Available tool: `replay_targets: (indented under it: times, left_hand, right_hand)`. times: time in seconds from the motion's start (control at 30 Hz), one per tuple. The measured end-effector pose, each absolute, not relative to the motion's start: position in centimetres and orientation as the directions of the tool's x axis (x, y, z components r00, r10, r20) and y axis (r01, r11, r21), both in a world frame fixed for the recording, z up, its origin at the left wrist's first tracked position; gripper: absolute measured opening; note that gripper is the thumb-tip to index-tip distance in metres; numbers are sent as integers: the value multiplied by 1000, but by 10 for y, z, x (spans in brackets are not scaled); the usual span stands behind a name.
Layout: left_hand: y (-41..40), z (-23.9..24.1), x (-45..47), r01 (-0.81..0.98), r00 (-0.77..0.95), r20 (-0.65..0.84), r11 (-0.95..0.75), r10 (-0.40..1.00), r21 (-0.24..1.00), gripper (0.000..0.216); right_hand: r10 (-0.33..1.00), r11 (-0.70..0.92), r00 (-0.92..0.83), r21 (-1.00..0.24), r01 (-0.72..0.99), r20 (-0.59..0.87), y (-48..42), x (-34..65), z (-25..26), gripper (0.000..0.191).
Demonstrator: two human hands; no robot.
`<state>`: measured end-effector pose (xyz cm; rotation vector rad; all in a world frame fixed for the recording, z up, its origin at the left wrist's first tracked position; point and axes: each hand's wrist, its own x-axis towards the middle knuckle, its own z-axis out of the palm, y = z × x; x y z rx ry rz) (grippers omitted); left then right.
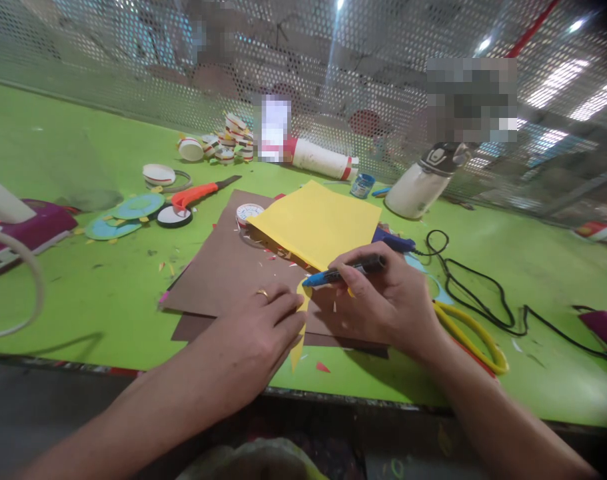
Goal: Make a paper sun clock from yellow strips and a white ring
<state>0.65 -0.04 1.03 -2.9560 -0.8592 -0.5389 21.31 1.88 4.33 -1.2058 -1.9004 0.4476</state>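
My right hand [383, 303] grips a marker [360, 265] with a dark barrel and a blue end. The blue end points down and left, at the top of a narrow yellow paper strip [298, 350]. My left hand [263, 330], with a ring on one finger, holds the strip down with its fingertips; part of the strip is hidden beneath them. Brown sheets [208, 273] lie under both hands. Just beyond, a stack of yellow sheets [323, 220] rests on the brown ones, with small paper scraps scattered along its near edge.
Yellow-handled scissors [476, 340] and a black cord [483, 313] lie right of my right hand. An orange-handled cutter [198, 193] and blue paper discs [116, 223] are at left. A white bottle [418, 190], a small blue jar [362, 185] and a mesh panel [313, 87] stand behind.
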Motion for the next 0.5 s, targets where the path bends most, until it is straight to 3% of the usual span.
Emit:
replay_targets:
  times: [0.13,0.23,0.37,0.5]
  left_hand:
    - [0,8,7,515,793,341,-855,504,65,22]
    - [-1,7,7,531,773,356,-842,526,91,22]
    - [-2,8,7,534,771,343,-838,537,113,23]
    - [-2,8,7,538,764,349,-835,542,120,23]
  right_hand:
    - [841,531,-300,-583,615,449,16,212,49,11]
    - [853,513,-284,-603,611,438,16,212,48,12]
    - [883,453,-159,-716,531,441,17,212,43,14]
    - [818,526,57,-784,330,573,19,214,46,12]
